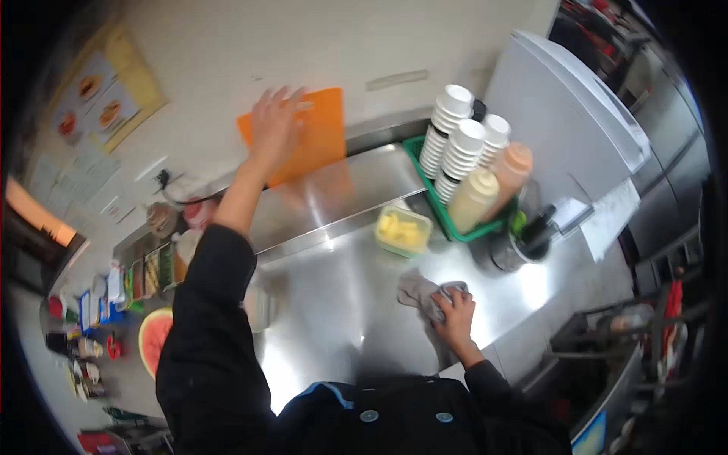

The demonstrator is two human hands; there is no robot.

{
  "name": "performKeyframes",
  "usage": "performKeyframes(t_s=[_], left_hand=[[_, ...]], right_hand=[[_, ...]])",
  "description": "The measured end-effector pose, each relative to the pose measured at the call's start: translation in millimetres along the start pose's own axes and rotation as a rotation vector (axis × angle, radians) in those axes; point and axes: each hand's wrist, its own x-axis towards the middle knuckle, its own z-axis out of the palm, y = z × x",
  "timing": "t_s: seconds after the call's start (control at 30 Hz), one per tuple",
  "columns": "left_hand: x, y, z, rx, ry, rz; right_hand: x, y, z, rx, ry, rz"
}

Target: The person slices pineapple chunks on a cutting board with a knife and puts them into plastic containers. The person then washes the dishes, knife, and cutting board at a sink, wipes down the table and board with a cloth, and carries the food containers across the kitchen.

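My left hand (274, 129) is stretched far forward, slightly blurred, in front of an orange cutting board (322, 144) that leans against the wall. Its fingers are extended near the board's top edge; whether they touch it, I cannot tell. My right hand (455, 315) is closed on a grey cloth (417, 290), pressed on the steel counter (326, 326). Between the hands, a clear plastic tub (404, 249) holds yellow chunks that look like cut fruit.
A green basket (459, 233) holds stacked white cups (459, 144) and two squeeze bottles (474, 199). Right of it stands a container of utensils (509, 254). A cut watermelon (157, 339) and a topping rack (155, 273) are at left. A cable (176, 199) hangs by the wall.
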Motion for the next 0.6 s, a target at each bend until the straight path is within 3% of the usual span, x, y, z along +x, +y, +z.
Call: performKeyframes(t_s=[0.07, 0.13, 0.17, 0.23, 0.3, 0.43, 0.5, 0.57, 0.6], left_hand=[[-47, 42, 4, -0.180, -0.262, -0.150], [-99, 89, -2, -0.198, -0.365, -0.055], [-142, 100, 15, -0.514, -0.572, -0.110], [-169, 101, 41, -0.758, -0.465, -0.393], [-144, 114, 17, -0.627, -0.485, -0.297], [-171, 98, 47, -0.735, -0.480, -0.439], [-162, 125, 30, -0.527, -0.225, -0.337], [-201, 138, 67, -0.905, -0.226, -0.723], [-198, 156, 66, -1.038, -0.387, -1.050]], right_hand=[[-6, -4, -3, 0.051, -0.032, -0.019], [-12, -12, 9, 0.030, -0.046, -0.220], [-25, 7, 11, -0.074, -0.018, -0.275], [-25, 7, 12, -0.103, -0.063, -0.229], [-23, 2, 11, -0.088, -0.050, -0.150], [-32, 7, 18, -0.101, 0.064, -0.108], [-41, 17, 4, -0.081, 0.083, -0.144], [-57, 46, -19, -0.085, 0.071, -0.047], [-64, 67, -25, -0.163, 0.100, 0.107]])
